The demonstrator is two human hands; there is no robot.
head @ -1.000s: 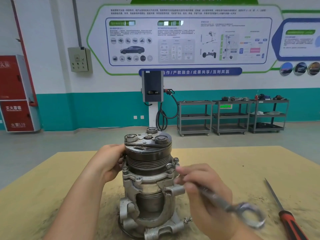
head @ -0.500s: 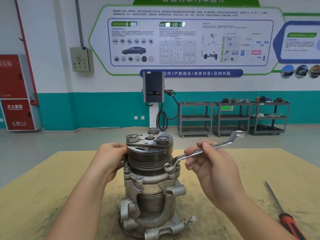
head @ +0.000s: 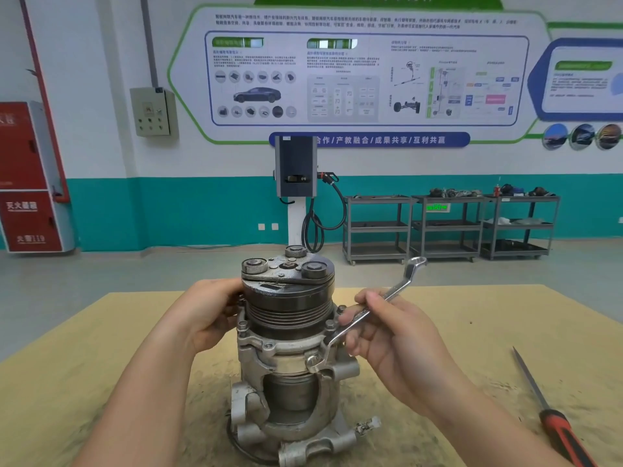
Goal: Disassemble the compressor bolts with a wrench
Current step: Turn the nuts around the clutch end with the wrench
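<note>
Pinching the wrench (head: 367,313), right hand (head: 401,345); left hand (head: 205,315) grips compressor (head: 290,352).

Compressor (head: 290,348) dull cast metal; wrench (head: 367,315) shiny steel; table (head: 505,332) matt, rough.

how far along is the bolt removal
Done: nothing visibly; no loose bolts on the table. In hand: left hand steadies the compressor, right hand holds the wrench, its lower end at a flange bolt. Left: several flange bolts are seated.
</note>
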